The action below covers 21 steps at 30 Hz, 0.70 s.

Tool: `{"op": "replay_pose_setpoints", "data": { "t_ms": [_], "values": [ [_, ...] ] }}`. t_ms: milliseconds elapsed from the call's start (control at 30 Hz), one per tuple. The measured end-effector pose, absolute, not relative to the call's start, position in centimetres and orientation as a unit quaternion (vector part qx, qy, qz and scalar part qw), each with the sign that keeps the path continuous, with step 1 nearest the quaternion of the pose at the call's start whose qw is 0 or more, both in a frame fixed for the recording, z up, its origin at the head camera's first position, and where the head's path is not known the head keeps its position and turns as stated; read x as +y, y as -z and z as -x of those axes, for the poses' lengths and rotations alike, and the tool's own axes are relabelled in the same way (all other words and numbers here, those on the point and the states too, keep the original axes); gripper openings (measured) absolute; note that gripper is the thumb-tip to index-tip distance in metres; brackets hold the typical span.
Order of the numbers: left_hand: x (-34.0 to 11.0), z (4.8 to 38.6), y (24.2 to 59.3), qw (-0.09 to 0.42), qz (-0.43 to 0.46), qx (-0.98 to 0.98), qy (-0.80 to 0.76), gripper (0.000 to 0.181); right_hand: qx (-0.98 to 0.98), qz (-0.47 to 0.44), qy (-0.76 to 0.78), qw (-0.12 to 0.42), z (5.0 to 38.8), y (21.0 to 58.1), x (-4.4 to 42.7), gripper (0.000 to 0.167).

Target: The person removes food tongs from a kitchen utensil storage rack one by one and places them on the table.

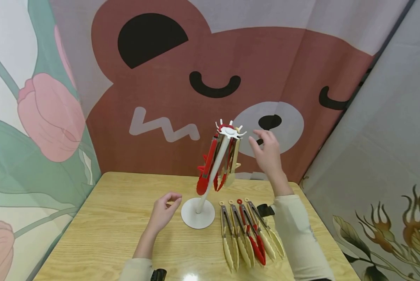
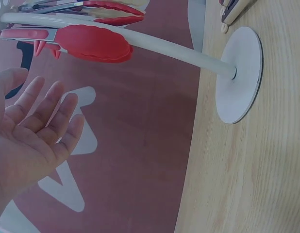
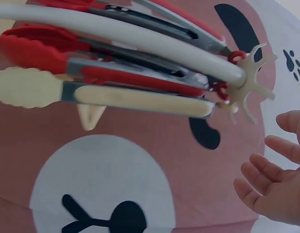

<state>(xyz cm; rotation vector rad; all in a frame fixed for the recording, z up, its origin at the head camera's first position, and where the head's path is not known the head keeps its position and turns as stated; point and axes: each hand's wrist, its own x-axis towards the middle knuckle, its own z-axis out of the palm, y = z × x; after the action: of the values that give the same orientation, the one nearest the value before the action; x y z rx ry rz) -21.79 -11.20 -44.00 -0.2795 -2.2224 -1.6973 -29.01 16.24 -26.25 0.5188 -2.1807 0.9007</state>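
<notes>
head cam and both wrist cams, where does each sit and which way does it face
Head: worn on the head, facing forward and down at table, tongs stand and bear-print curtain; left grip, right grip and sleeves show.
Left wrist: worn there, facing the stand's pole, base and hanging red tongs; left grip shows, palm visible.
Right wrist: worn there, facing the stand's hooked top, red tongs and cream tongs; right grip shows, partly cut off.
Both wrist views share the stand and curtain.

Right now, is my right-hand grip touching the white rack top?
Apart. The right wrist view shows a strip of backdrop between the right-hand grip and the white rack top.
</notes>
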Motion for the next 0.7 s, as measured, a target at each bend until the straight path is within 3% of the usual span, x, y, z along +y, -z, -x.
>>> {"op": "replay_pose_setpoints", "data": {
  "t_ms": [133,467,700],
  "values": [
    [-11.1,21.7,44.1,0.167,0.099,-0.777,0.599,0.011,-0.847,-0.212,-0.332,0.358,29.1,25.2,15.2,0.031],
    [-11.1,21.6,44.1,0.172,0.102,-0.772,0.603,0.012,-0.875,-0.194,-0.333,0.293,29.5,23.5,12.3,0.036],
    [-11.0,21.4,43.7,0.164,0.093,-0.776,0.602,0.011,-0.907,-0.17,-0.303,0.24,30.2,22.9,10.9,0.054]
  ]
}}
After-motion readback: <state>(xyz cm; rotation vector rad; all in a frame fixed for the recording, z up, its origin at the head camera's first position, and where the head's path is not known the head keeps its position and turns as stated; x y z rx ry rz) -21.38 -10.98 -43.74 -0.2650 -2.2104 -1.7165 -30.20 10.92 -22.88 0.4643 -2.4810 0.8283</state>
